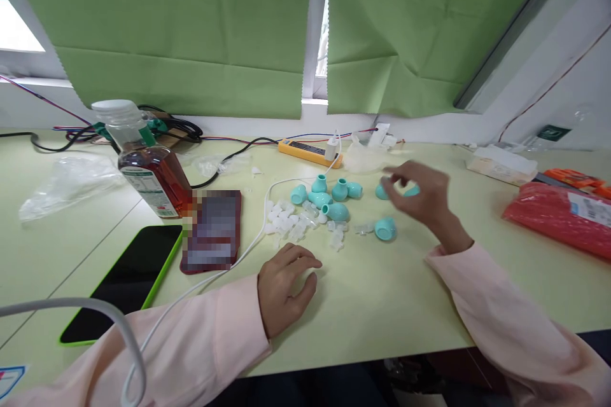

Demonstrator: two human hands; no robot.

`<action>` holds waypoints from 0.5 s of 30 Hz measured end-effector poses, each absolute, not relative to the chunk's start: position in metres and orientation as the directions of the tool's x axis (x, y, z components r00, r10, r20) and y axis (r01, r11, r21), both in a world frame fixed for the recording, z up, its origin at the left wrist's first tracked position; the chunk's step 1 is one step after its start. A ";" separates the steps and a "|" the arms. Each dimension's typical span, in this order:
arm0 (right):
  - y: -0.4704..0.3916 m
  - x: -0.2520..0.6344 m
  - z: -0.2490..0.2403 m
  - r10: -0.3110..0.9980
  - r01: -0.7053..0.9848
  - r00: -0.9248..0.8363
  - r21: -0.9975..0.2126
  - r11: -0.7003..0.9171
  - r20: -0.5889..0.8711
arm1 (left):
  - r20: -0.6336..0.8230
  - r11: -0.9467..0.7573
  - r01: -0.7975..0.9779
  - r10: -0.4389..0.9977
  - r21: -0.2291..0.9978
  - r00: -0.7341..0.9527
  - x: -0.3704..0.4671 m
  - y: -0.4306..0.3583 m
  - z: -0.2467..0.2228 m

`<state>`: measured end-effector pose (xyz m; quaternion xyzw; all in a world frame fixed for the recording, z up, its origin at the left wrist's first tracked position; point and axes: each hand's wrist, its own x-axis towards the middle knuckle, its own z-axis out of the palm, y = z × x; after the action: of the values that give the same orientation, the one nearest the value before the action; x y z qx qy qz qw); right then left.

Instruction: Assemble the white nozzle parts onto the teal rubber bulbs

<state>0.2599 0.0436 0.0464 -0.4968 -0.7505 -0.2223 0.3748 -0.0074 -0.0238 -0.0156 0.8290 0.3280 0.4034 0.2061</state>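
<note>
My left hand (289,292) rests on the table just in front of a pile of small translucent white plastic pieces (282,219). Its thumb and fingers are apart, with nothing between them. Raised over the right side of the group, my right hand (422,194) has bent, slightly blurred fingers, and no held thing shows in them. Beneath it, two turquoise bulb-shaped pieces are partly hidden. Several more turquoise bulbs (337,211) lie behind the white pieces, some showing round openings. A single turquoise bulb (385,229) sits nearer me, beside a clear plastic fitting (364,228).
At left are a bottle of reddish-brown liquid (153,178), a green-edged phone (128,273) and a red-cased phone (212,235). A white cable (262,222) crosses the table. Behind stands a yellow power strip (305,151); a red plastic package (556,216) lies right.
</note>
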 end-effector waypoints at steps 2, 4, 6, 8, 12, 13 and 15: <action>0.031 0.232 0.041 0.673 0.792 -0.492 -0.036 0.609 0.552 | 0.530 -0.702 0.387 0.708 0.598 0.466 -0.007 -0.023 -0.016; 0.022 0.214 0.037 0.697 0.723 -0.645 -0.046 0.689 0.313 | 0.524 -0.705 0.400 0.705 0.585 0.478 -0.007 -0.023 -0.016; 0.018 0.206 0.033 0.699 0.712 -0.683 -0.019 0.702 0.210 | 0.524 -0.714 0.411 0.698 0.568 0.488 -0.007 -0.024 -0.016; 0.019 0.205 0.031 0.712 0.727 -0.679 0.029 0.686 0.178 | 0.534 -0.727 0.419 0.685 0.543 0.496 -0.007 -0.024 -0.015; 0.022 0.206 0.027 0.766 0.776 -0.630 0.148 0.613 0.131 | 0.562 -0.753 0.464 0.658 0.467 0.502 -0.008 -0.024 -0.012; 0.022 0.205 0.026 0.782 0.787 -0.613 0.183 0.589 0.118 | 0.573 -0.759 0.483 0.649 0.438 0.501 -0.009 -0.023 -0.011; 0.022 0.203 0.024 0.805 0.800 -0.585 0.231 0.554 0.098 | 0.607 -0.772 0.521 0.621 0.365 0.496 -0.011 -0.020 -0.007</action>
<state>0.2026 0.0223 0.0236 -0.4554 -0.8813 -0.1259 -0.0096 -0.0111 -0.0198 -0.0065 0.8623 0.3311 0.3774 0.0666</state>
